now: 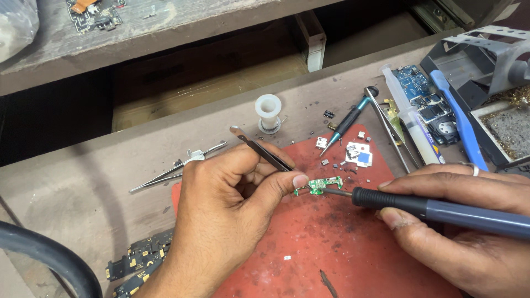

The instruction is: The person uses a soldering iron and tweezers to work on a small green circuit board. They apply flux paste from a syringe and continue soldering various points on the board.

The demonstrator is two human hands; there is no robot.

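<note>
Two hands, tweezers [264, 150] (left), soldering iron [436, 212]

Bare hands [232, 204], silver ring [469, 167] on the right.

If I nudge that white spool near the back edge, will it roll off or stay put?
The white spool stands upright on a flat flange, so it probably slides, not rolls. It looks empty and plastic, likely light. Tipped over, its round flanges could roll.

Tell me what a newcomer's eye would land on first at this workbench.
The red mat in the middle draws the eye, with a small green circuit board on it. The left hand pins the board with tweezers, while the right hand brings a soldering iron to its edge. A white spool stands behind.
</note>
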